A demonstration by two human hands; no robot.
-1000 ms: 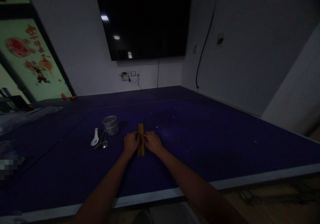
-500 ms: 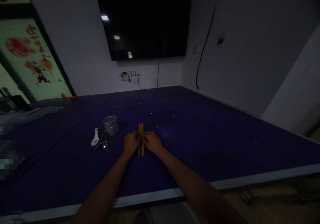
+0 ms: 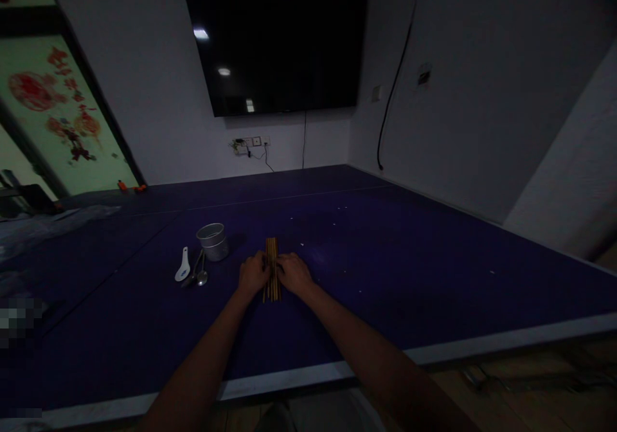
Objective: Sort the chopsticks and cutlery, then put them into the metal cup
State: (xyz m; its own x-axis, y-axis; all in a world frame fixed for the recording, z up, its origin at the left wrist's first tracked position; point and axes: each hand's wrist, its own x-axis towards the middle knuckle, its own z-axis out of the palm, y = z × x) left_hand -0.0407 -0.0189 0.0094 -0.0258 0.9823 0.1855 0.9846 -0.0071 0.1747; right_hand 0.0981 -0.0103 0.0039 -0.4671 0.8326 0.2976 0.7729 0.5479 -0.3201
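A bundle of brown chopsticks (image 3: 272, 283) lies lengthwise on the dark blue table (image 3: 409, 278), its ends pointing away from and toward me. From the left side, my left hand (image 3: 253, 274) grips the bundle with curled fingers. Opposite it, my right hand (image 3: 294, 273) closes on the bundle's right side. The near ends of the chopsticks fan out slightly. To the left of my hands stands a silver metal cup (image 3: 213, 243) with small holes in its wall. Beside the cup lie a white soup spoon (image 3: 182, 267) and a metal spoon (image 3: 202, 278) with another dark-handled utensil.
Crumpled clear plastic (image 3: 48, 223) lies along the table's left side. An orange object (image 3: 130, 187) sits at the far left corner. White scraps dot the table's middle. A wall-mounted television (image 3: 284, 49) hangs beyond the far edge, and a black cable (image 3: 398, 85) dangles at its right.
The near ends of the chopsticks have spread slightly to the left. Both hands stay on the bundle in nearly the same place.
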